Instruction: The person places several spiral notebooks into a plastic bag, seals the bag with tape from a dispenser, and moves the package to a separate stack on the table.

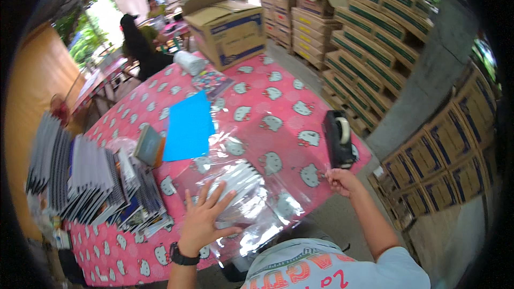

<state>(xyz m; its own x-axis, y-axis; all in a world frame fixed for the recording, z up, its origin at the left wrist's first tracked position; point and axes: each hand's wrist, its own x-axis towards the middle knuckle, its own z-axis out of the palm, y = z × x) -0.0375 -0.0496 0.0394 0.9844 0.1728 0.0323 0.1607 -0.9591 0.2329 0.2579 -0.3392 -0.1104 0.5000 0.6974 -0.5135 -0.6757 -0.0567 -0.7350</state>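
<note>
My left hand (206, 215) lies with fingers spread on a sheet of clear plastic (286, 206), with a dark watch at its wrist. Beneath the glossy sheet is a spiral-bound notebook (241, 184), partly covered by the hand and blurred by glare. Off to the right, my right hand (345, 182) is closed in a pinch at the near end of a black tape dispenser (337, 142) holding a pale roll. Between those fingertips is what looks like a bit of clear tape, too small to see well. Blue sheets (188, 127) lie beyond the notebook.
Stacks of spiral notebooks (93, 168) fill the table's left side, beside a small upright box (149, 146). A large open carton (230, 35) and a white roll (190, 63) stand at the far end. Stacked cartons (369, 43) and a concrete pillar (420, 83) border the right. Two people sit farther back.
</note>
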